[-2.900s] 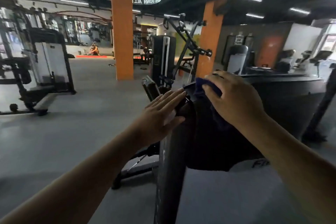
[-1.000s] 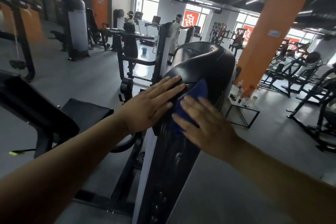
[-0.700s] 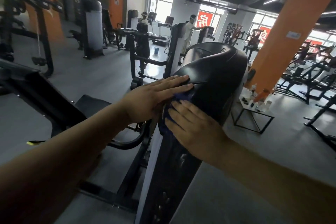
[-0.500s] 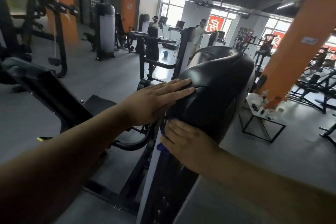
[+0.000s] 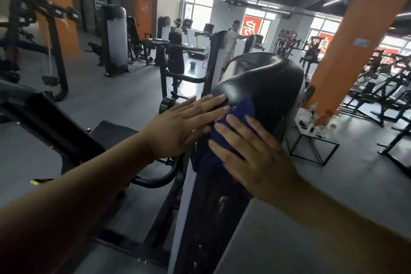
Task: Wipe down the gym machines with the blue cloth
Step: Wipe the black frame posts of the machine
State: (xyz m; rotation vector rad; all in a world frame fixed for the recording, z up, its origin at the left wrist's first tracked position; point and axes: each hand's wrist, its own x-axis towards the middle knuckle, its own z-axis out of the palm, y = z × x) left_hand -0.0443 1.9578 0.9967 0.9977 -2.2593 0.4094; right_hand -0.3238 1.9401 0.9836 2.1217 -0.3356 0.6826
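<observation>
The blue cloth (image 5: 242,111) lies on the side of a tall black gym machine housing (image 5: 271,87) right in front of me. My right hand (image 5: 251,155) presses flat on the cloth with straight fingers, covering its lower part. My left hand (image 5: 184,127) rests flat on the housing's left edge, fingers straight, just left of the cloth. The cloth's upper end shows above my right fingertips.
A black padded seat (image 5: 113,131) and frame stand at the left. A small metal table (image 5: 315,140) with bottles sits beside an orange pillar (image 5: 355,38) to the right. Other machines fill the room; a person (image 5: 232,39) stands far back by the treadmills.
My right hand has slid the cloth back up the housing's side after going down it. The left hand stays planted on the edge. The view has shifted slightly.
</observation>
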